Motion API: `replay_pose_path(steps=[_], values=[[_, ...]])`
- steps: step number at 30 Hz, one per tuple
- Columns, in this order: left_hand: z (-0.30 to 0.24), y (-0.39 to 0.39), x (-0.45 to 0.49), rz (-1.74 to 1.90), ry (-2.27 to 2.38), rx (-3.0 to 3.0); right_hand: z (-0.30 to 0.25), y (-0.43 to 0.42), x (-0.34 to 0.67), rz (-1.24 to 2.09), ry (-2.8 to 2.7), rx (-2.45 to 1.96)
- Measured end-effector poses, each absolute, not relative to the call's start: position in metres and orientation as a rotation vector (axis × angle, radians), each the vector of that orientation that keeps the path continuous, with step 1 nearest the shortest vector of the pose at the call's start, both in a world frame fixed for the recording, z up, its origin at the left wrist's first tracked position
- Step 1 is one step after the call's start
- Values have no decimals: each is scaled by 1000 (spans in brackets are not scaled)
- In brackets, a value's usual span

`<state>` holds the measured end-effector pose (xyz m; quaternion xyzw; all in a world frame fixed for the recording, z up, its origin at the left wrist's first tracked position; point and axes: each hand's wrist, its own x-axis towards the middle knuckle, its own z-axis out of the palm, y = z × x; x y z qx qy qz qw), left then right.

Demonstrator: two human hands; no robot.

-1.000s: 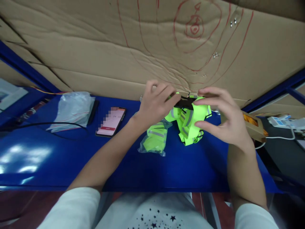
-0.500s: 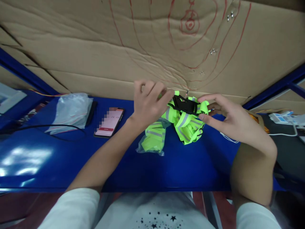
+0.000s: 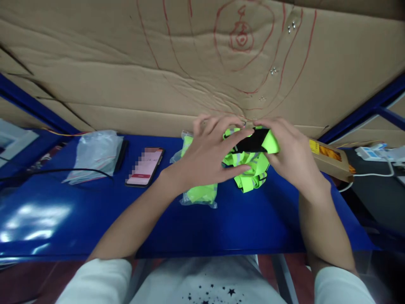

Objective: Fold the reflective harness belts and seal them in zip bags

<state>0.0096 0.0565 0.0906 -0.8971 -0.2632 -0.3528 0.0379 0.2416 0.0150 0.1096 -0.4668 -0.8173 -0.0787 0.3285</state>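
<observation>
1. Yellow-green webbing with silver reflective stripes (image 3: 249,171) is seen in the head view, bunched above the glossy blue bench (image 3: 253,228), with its flat black panel (image 3: 253,142) held up between both hands.
2. A webbing fold beside the panel is gripped by the right hand (image 3: 286,154), fingers curled.
3. The left hand's (image 3: 210,154) fingers are spread; whether the panel is touched cannot be told.
4. A clear plastic bag with yellow-green contents (image 3: 201,196) is partly covered by that hand.

front of blue tbl (image 3: 247,228) has rm to pass; cardbd wall (image 3: 110,84) blocks behind neon straps (image 3: 257,169).
</observation>
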Motion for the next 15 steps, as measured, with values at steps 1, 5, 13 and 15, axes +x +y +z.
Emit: replay_pose_path(steps=[1,5,13,15], values=[[93,56,9,-1090,-756,-2809,108,17,242,-257,-2158,-1188],[94,65,6,-1284,-766,-2901,99,23,241,-411,-2170,-1156],[81,82,4,-1287,-660,-3029,91,24,227,-611,-2202,-1292],[79,84,4,-1278,-694,-3044,91,23,224,-683,-2235,-1323]])
